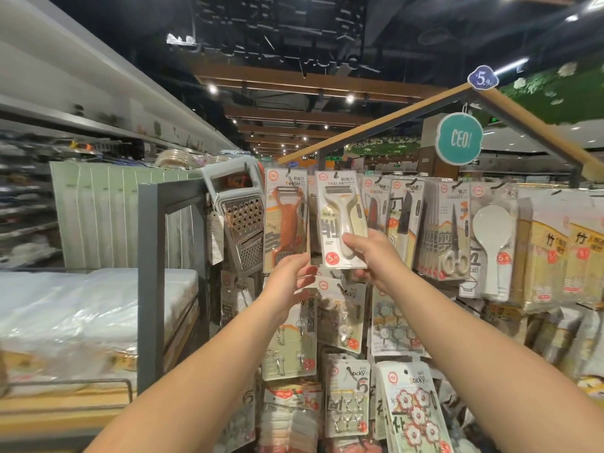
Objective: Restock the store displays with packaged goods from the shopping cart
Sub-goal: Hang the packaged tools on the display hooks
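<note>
Fingers point(354, 238) of right hand point(376, 256) pinching glossy white peeler pack point(341, 220); left hand point(291, 276) loosely spread, touching orange peeler pack point(286, 220) beside it.

Lighting: bright, even on packaged goods point(343, 220); source small ceiling spotlights point(349, 99) on dark ceiling point(294, 34). Shadows: soft, faint. Glare: sheen on plastic blister fronts and plastic-wrapped stacks point(81, 308) at left. Blur: left shelves point(26, 197) smeared; centre sharp. Distortion: strong wide-angle bending at edges.
</note>
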The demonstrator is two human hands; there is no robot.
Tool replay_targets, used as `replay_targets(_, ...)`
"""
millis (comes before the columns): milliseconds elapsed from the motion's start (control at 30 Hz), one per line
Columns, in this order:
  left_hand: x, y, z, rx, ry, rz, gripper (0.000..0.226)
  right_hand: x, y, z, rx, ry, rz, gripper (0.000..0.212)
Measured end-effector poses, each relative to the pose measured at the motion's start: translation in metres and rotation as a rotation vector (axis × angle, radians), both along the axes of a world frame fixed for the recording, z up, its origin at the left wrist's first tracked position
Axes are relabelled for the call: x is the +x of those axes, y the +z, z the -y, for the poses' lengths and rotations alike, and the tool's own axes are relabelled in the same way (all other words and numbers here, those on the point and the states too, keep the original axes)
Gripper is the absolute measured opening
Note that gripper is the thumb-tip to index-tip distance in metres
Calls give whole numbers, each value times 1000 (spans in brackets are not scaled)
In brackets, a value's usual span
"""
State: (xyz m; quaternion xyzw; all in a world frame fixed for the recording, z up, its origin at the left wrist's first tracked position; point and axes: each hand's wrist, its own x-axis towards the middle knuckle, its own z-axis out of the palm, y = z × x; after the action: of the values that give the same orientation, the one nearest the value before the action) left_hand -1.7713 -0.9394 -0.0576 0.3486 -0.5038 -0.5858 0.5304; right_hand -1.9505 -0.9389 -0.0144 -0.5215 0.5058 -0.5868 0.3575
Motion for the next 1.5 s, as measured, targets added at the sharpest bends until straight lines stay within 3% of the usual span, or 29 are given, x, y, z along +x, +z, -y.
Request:
replay_targets(167,6,5,-8,16,-5,-19,21,5,7,6,83,-56,27,38)
replay_targets(300,7,6,-13,18,2,7,16,15,7,13,247,-76,11,55)
replay_targets(500,4,0,-24,-15,-25,122,9,19,-18,8,324,-128,62,77)
replay_targets(700,-10,-29,-44,-46,-100,228,8,-2,-82,-48,332,-138,191,49)
replay_targets(800,-28,-59,-62,-49,-192,297,6,-20,-130,-95,338,-220,217,38)
replay_targets(900,-55,-93,-94,-43,-318,353,7,-36,-177,-159,377,-299,323,9)
replay_targets(1033,-113,-143,-154,36,-556,420,21,-61,-232,-269,460,-476,398,9)
replay_targets(1233,-202,-212,-285,59,-1011,558,20,-94,-298,-441,568,-814,504,27)
replay_targets(1367,-239,-264,-369,8,-1263,681,3,-96,-343,-552,692,-1060,621,23)
replay_targets(1500,-247,-330,-430,67,-1415,868,10,-76,-400,-629,808,-1181,768,19)
